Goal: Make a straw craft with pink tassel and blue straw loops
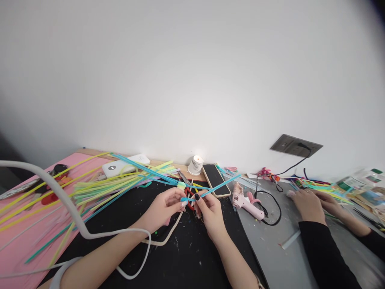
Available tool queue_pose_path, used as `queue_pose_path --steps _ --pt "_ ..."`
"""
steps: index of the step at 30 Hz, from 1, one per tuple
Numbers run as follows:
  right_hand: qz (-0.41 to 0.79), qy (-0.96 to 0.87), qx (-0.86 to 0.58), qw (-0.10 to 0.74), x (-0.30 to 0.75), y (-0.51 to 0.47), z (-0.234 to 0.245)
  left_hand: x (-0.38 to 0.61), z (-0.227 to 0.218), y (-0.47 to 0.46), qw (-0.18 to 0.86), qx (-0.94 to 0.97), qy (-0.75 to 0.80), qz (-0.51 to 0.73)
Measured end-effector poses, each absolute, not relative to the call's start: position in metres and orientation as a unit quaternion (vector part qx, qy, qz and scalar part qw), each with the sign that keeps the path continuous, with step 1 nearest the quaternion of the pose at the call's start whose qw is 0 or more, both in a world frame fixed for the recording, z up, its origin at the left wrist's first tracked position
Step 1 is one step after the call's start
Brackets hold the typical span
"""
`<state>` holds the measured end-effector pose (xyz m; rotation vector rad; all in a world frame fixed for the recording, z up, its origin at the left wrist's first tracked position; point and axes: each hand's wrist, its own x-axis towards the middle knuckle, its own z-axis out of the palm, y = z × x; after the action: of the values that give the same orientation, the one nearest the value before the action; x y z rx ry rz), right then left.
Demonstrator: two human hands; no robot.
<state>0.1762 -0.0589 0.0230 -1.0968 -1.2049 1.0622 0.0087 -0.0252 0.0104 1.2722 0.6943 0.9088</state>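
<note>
Both my hands are together over the black mat [180,261]. My left hand [164,206] pinches the near end of a light-blue pipe cleaner [221,185] between thumb and fingers. Close beside it, my right hand [210,212] is closed on the same stem, whose free part sticks out up and to the right. A small pale green and yellow piece [181,185] shows just above my left fingertips. Behind the hands lie pliers with red handles [190,205], partly hidden by my fingers.
Pipe cleaners [105,188] spread across the left over a pink sheet [18,233]. Behind are a white power bank [129,163], paper cup [196,165] and phone [215,179]. A pink glue gun [248,205] lies right; a co-worker's hands [309,204] work beyond. A white cable [67,200] crosses the left foreground.
</note>
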Motion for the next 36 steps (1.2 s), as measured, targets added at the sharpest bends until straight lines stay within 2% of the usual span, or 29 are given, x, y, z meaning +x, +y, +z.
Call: queue_pose_path --steps 36 --pt "0.466 -0.507 -0.463 0.558 0.1771 -0.0568 0.0184 0.0088 0.0096 -0.0233 0.665 0.545 0.307 0.408"
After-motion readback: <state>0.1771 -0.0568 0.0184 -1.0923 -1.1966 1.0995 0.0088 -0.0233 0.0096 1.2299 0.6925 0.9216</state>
